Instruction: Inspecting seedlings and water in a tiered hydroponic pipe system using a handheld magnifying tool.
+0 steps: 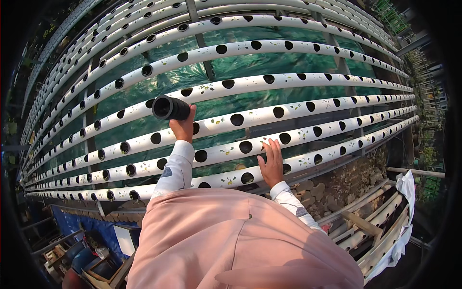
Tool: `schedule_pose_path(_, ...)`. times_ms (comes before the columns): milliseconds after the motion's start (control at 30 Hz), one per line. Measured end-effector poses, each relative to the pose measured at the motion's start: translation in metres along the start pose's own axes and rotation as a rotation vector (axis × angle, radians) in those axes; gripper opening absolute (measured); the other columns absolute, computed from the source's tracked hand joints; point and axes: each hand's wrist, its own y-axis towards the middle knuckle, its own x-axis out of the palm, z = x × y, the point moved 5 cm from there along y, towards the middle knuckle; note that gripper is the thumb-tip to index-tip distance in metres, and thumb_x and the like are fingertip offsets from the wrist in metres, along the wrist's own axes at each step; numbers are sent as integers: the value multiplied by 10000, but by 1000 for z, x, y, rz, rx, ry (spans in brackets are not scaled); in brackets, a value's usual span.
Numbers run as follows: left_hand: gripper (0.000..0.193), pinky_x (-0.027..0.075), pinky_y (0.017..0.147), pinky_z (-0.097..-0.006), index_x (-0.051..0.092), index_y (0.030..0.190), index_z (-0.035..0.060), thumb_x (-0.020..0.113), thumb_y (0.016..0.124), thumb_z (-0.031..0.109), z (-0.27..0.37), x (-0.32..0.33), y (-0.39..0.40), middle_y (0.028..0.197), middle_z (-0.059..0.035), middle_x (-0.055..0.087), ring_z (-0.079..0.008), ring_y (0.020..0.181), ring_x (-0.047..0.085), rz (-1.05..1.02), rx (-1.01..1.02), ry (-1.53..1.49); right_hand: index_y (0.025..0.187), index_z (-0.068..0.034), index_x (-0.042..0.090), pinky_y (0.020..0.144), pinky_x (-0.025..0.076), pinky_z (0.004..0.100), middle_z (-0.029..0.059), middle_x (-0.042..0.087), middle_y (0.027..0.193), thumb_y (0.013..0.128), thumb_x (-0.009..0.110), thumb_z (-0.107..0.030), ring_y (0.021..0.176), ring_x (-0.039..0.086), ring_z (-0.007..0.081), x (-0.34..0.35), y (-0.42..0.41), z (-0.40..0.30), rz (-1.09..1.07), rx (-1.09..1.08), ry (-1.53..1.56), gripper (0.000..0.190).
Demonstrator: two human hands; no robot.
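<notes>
My left hand point(183, 124) grips a stack of black plastic net cups point(170, 108), its round mouth facing up and left, above the white hydroponic pipes. My right hand point(271, 162) is spread with nothing in it, its fingertips over or against a white pipe point(264, 143) near a round hole; whether they touch it is unclear. Rows of round holes run along the pipes. Black cups sit in many holes on the left side, such as this net cup point(124, 147). Small leaf bits lie scattered on the pipes.
Green sheeting point(231, 65) lies under the pipes, with metal supports point(204, 54) crossing beneath. Stones and soil border the near right edge. At the lower right stands a wooden frame point(364, 224) with more pipes. Blue tarp point(72, 220) and stacked items are at lower left.
</notes>
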Motion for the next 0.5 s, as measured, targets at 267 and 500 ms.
schedule_pose_path(267, 429, 495, 715, -370, 653, 876, 44, 805, 686, 397, -16, 7, 84, 828, -122, 694, -286, 783, 670, 126, 75, 166, 1270, -69, 450, 1050, 321, 471, 157, 381, 1361, 801, 651, -136, 1317, 307, 393, 3, 2, -1, -17, -7, -21, 514)
schedule_pose_path(500, 495, 500, 738, -374, 649, 927, 37, 810, 668, 428, -22, 19, 121, 851, -128, 697, -286, 836, 676, 239, 79, 288, 1258, -57, 463, 1019, 332, 479, 163, 417, 1339, 811, 641, -153, 1304, 337, 393, 5, -2, 4, 18, -25, -41, 490)
